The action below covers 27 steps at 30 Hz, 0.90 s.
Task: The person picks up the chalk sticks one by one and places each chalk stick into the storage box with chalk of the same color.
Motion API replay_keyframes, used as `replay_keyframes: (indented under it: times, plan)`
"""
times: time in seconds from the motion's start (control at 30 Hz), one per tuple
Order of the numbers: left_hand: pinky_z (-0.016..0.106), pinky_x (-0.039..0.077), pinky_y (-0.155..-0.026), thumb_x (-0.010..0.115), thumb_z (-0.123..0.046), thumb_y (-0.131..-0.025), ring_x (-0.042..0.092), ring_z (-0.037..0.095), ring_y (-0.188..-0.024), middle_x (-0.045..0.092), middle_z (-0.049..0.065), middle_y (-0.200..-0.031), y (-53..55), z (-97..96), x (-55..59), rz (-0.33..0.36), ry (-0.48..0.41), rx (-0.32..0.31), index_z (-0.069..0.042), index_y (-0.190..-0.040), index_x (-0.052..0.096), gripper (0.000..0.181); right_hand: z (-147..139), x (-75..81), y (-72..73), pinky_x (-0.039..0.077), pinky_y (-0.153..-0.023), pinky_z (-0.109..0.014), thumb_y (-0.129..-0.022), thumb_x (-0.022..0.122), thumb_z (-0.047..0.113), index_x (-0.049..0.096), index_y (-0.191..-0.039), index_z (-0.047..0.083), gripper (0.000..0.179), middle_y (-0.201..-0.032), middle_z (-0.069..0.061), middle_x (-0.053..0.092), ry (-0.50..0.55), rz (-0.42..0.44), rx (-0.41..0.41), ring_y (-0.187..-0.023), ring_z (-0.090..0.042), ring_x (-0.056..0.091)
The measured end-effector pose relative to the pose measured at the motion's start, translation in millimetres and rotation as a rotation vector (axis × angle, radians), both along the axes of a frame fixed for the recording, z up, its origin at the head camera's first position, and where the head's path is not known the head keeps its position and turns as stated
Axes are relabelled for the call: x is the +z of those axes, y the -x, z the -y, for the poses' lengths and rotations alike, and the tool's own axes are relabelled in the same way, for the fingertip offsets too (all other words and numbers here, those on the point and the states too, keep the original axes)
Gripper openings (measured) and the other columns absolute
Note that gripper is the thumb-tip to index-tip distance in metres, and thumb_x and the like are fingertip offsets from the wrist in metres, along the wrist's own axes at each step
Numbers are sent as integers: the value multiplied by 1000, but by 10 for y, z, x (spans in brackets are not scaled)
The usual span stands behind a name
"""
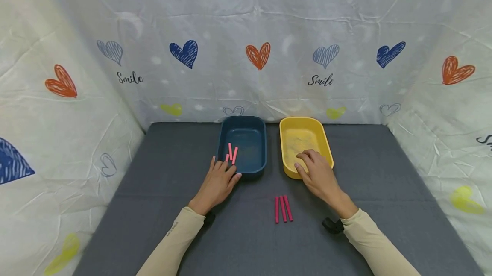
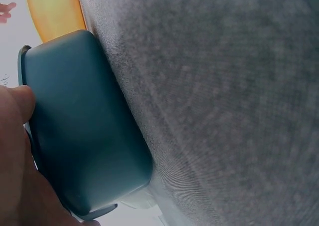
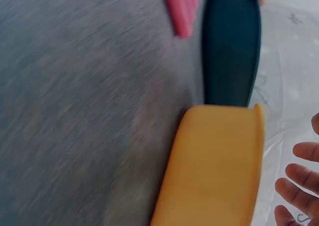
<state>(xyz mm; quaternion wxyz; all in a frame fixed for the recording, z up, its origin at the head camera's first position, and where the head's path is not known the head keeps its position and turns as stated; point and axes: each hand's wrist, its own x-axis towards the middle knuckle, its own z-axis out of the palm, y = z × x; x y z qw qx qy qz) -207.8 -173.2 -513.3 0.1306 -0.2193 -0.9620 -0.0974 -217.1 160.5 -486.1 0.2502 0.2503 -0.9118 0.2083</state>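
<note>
My left hand point(image 1: 217, 183) is over the near left corner of the dark blue bin point(image 1: 262, 148), its thumb point(image 2: 22, 102) right at the rim. Inside that bin, just beyond the fingertips, lie three light pink sticks point(image 1: 230, 151), one partly hidden by the fingers. The right hand point(image 1: 320, 176) hovers above the near right part of the yellow bin point(image 1: 285, 156), fingers relaxed and spread, holding nothing. Between the two forearms, three dark pink sticks point(image 1: 283, 209) lie side by side on the table.
A grey cloth covers the table point(image 1: 246, 242). Both bins stand side by side near its back edge, with a narrow gap between them. White curtains point(image 1: 292, 92) printed with hearts hang behind and at both sides.
</note>
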Motion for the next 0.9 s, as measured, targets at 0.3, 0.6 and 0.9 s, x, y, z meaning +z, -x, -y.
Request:
replay_keyframes:
  times: [0.3, 0.6, 0.9]
  plan:
    - [64, 24, -116, 49, -40, -102, 54, 33, -115, 62, 11, -106, -18, -21, 14, 7, -1, 0, -14, -107, 64, 30, -255, -105, -50, 46, -85, -49, -96, 62, 27, 66, -112, 7, 26, -109, -11, 64, -108, -11, -29, -102, -31, 62]
    - [64, 25, -115, 50, -39, -102, 55, 32, -114, 62, 10, -103, -31, -23, 43, -2, 6, 3, -14, -103, 63, 28, -437, -174, -21, 41, -87, -48, -97, 59, 32, 67, -104, 11, 24, -98, -6, 65, -172, -23, -22, -93, -26, 64]
    - [64, 24, -116, 49, -39, -102, 54, 33, -113, 62, 11, -106, -25, -30, 54, 13, 4, 8, -13, -104, 63, 29, -505, -220, 11, 36, -100, -59, -95, 62, 35, 66, -90, 14, 22, -88, -3, 61, -200, -29, 7, -84, -24, 61]
